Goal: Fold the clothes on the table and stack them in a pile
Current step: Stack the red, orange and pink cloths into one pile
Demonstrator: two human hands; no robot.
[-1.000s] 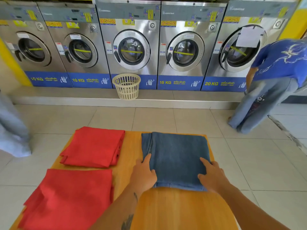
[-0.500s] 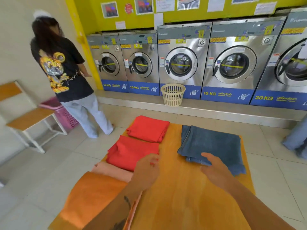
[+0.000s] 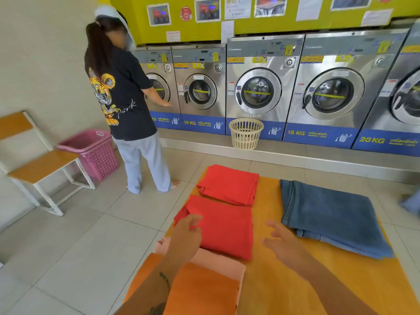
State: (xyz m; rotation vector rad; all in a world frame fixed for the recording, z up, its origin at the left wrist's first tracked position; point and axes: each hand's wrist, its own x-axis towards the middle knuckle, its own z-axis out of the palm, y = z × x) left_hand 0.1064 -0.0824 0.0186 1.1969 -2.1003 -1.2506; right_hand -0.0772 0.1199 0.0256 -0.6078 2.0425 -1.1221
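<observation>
Folded blue jeans (image 3: 331, 214) lie on the right side of the wooden table (image 3: 272, 276). Two folded red cloths sit on the left: the far one (image 3: 228, 184) and the near one (image 3: 223, 226). Closer to me lie a pink cloth (image 3: 218, 261) and an orange cloth (image 3: 200, 289). My left hand (image 3: 185, 235) hovers over the near red cloth's left edge, fingers apart, holding nothing. My right hand (image 3: 284, 242) is open above the bare table between the red cloth and the jeans.
A person in a black T-shirt (image 3: 123, 96) stands at the washing machines (image 3: 259, 87) at the left. A cream basket (image 3: 246, 133) sits on the step. A pink basket (image 3: 95, 151) and a bench (image 3: 38, 164) stand at the left wall.
Both hands have left the folded jeans and moved left toward the near red cloth. My view has swung left, bringing the pink and orange cloths and the person into sight.
</observation>
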